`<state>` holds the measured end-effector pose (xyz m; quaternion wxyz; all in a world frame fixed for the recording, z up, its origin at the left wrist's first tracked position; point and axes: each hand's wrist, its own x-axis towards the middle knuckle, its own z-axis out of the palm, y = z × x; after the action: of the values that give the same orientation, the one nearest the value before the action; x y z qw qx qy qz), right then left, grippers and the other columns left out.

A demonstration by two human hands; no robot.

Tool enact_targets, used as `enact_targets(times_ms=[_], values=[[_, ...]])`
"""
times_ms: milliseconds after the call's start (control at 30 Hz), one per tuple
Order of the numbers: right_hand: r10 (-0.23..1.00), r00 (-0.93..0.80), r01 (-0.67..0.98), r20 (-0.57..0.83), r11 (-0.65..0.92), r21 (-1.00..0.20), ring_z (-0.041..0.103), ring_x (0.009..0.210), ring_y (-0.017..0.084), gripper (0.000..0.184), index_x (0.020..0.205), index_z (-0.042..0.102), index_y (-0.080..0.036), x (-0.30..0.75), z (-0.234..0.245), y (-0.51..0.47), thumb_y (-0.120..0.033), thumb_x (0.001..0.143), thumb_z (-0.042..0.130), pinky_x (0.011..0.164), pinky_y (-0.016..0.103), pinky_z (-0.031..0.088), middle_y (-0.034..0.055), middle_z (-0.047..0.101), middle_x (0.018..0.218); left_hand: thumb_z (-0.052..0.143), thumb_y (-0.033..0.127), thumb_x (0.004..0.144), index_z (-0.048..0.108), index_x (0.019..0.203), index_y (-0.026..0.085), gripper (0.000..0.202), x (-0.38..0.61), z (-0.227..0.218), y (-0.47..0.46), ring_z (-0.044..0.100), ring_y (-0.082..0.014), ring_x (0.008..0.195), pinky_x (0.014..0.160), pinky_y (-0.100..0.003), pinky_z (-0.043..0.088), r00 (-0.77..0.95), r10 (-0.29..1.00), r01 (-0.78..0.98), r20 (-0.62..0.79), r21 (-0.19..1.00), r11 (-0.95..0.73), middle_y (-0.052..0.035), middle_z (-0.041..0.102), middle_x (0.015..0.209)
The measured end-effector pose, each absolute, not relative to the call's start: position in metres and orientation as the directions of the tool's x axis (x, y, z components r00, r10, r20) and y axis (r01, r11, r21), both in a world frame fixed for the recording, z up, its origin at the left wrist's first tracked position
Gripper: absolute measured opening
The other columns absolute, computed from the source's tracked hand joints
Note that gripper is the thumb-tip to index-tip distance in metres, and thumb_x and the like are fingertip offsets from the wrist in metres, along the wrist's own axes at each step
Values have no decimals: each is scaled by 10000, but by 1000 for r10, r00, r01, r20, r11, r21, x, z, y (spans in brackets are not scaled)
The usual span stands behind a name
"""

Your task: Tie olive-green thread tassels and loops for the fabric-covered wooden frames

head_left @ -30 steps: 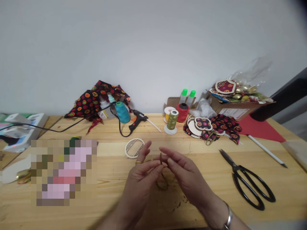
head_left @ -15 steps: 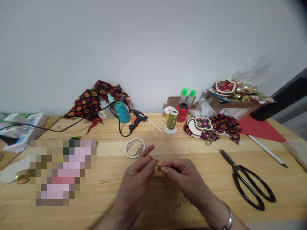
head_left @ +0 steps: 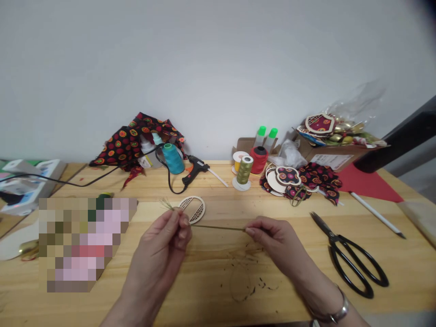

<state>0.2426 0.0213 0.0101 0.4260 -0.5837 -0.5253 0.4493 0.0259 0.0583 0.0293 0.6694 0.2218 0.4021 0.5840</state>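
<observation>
An olive-green cord (head_left: 218,227) is stretched nearly level between my two hands above the table. My left hand (head_left: 163,240) pinches it near one end, and a frayed tuft of loose threads sticks out above the fingers. My right hand (head_left: 272,238) pinches the cord's other end between thumb and forefinger. Just behind my left fingertips lies a round wooden lattice frame (head_left: 196,210), partly covered by that hand. A spool of olive thread (head_left: 245,171) stands upright farther back, beyond my hands.
Black-handled scissors (head_left: 350,259) and a white pencil (head_left: 376,213) lie at right. Along the back are a glue gun (head_left: 196,172), a teal thread cone (head_left: 173,159), a red thread cone (head_left: 259,159), patterned fabric (head_left: 117,147) and a filled cardboard box (head_left: 334,156). A power strip (head_left: 44,186) is at left.
My hands have moved apart, the left going further left and the right slightly right. The cord between them is now pulled out straight, and the frayed tuft has come into view.
</observation>
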Motion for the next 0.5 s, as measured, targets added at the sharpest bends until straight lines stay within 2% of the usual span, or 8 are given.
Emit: enact_targets(times_ms=[333,433,500], values=[[998,44,300,-44,-55,-952,459,587,118,200,701,649,-168,249,12,23,-332,793,582,556,235,371,-25,538,601,799,199,623,633,675,135,186,6,27,55,426,-42,480,388,-101,370,-40,958,-535,-282,816,218,31,550,592],[999,29,337,-25,-34,-941,499,581,128,212,703,648,-170,250,12,23,-330,810,559,556,242,404,-17,566,596,805,204,612,630,664,144,192,6,29,53,423,-40,476,394,-100,368,-36,957,-541,-289,810,224,40,541,584],[1000,-30,417,-1,12,-909,570,650,158,196,751,672,-175,252,11,24,-302,824,542,616,271,457,13,635,670,803,222,618,634,654,152,187,6,30,52,419,-39,471,400,-104,369,-42,960,-529,-276,821,214,45,541,577]])
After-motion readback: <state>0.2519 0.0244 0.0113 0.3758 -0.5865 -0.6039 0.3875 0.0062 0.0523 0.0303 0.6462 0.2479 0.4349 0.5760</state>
